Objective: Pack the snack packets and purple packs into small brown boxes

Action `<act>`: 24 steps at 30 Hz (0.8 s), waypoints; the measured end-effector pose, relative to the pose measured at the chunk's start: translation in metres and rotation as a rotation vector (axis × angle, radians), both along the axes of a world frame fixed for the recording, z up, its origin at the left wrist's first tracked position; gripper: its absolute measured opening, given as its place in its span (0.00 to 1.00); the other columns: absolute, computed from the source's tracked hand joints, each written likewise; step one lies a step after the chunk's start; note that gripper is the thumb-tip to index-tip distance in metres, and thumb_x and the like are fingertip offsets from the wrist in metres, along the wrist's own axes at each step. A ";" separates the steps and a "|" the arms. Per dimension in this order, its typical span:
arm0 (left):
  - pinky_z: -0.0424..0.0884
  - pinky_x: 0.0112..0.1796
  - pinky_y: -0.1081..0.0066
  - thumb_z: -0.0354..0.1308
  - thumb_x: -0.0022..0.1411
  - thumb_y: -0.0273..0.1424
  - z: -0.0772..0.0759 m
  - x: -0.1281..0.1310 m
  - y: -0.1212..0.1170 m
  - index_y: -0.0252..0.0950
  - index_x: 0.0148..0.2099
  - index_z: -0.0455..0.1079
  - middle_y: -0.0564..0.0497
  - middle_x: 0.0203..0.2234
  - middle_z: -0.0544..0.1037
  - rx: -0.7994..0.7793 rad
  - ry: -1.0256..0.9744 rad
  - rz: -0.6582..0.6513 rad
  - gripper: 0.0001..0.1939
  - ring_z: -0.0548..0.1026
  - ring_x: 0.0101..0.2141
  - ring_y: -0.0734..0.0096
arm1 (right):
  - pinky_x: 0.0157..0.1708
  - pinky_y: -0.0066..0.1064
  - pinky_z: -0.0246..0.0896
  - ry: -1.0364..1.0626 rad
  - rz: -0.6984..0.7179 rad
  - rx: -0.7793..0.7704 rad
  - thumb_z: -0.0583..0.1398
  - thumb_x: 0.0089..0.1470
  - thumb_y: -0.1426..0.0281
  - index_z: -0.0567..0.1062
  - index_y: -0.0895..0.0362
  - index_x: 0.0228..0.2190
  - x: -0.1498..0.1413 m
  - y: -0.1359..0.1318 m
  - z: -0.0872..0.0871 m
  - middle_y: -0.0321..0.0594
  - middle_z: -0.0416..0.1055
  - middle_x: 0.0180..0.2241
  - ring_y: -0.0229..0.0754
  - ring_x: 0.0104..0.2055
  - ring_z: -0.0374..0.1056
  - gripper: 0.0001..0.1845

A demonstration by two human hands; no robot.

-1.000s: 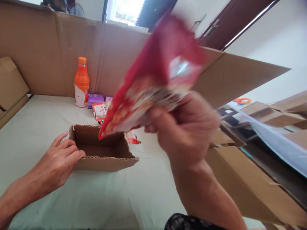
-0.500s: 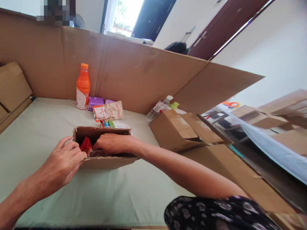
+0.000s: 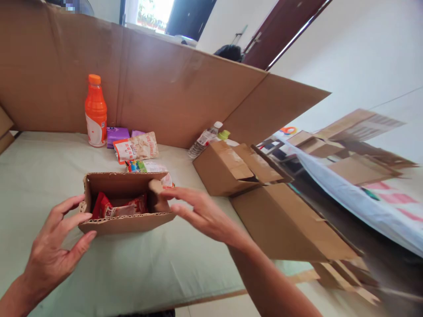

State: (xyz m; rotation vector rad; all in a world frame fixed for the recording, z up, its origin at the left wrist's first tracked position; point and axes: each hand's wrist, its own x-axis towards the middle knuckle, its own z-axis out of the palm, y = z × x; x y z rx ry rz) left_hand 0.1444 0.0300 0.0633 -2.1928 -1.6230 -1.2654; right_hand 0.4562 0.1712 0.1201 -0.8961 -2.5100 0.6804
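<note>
A small open cardboard box stands on the pale green cloth. Inside lies red and clear snack packaging; whether it is one packet or two I cannot tell. My left hand is at the box's left end, fingers apart, fingertips at the near left corner. At the opposite end, my right hand has its fingers spread and its fingertips against a short end flap, which leans inward. Behind the box lies a colourful packet, partly hidden by the box's far wall.
An orange drink bottle stands at the back beside purple packs and a beige snack pouch. A clear bottle leans by a larger carton on the right. A tall cardboard panel borders the back.
My right hand has come out of the box to its right end flap. My left hand's fingers have loosened from the rim and spread. The view has shifted right.
</note>
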 end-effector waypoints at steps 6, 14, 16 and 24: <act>0.73 0.55 0.66 0.55 0.69 0.22 0.002 0.009 0.008 0.38 0.56 0.67 0.44 0.55 0.74 0.004 0.006 0.013 0.16 0.76 0.53 0.65 | 0.63 0.51 0.60 -0.048 0.133 -0.112 0.49 0.68 0.46 0.72 0.56 0.59 -0.011 0.001 -0.023 0.51 0.74 0.56 0.51 0.59 0.70 0.33; 0.75 0.53 0.66 0.53 0.71 0.28 0.004 0.011 0.016 0.40 0.65 0.59 0.49 0.46 0.79 -0.125 0.013 0.044 0.22 0.79 0.47 0.66 | 0.66 0.56 0.52 0.186 0.013 0.290 0.52 0.65 0.44 0.60 0.54 0.67 -0.015 0.022 -0.027 0.56 0.59 0.67 0.57 0.69 0.56 0.39; 0.75 0.53 0.63 0.55 0.70 0.29 0.006 0.012 0.018 0.40 0.66 0.58 0.45 0.50 0.76 -0.099 0.016 0.092 0.25 0.77 0.50 0.63 | 0.65 0.56 0.54 0.122 0.134 0.243 0.51 0.64 0.41 0.62 0.55 0.66 -0.016 0.028 -0.030 0.55 0.67 0.62 0.56 0.65 0.62 0.41; 0.72 0.54 0.57 0.51 0.72 0.33 -0.001 -0.002 0.037 0.40 0.64 0.62 0.44 0.53 0.73 -0.142 0.116 0.042 0.20 0.71 0.54 0.56 | 0.65 0.52 0.57 0.244 0.014 0.123 0.56 0.68 0.59 0.65 0.51 0.65 -0.006 0.022 -0.073 0.50 0.67 0.63 0.51 0.66 0.62 0.27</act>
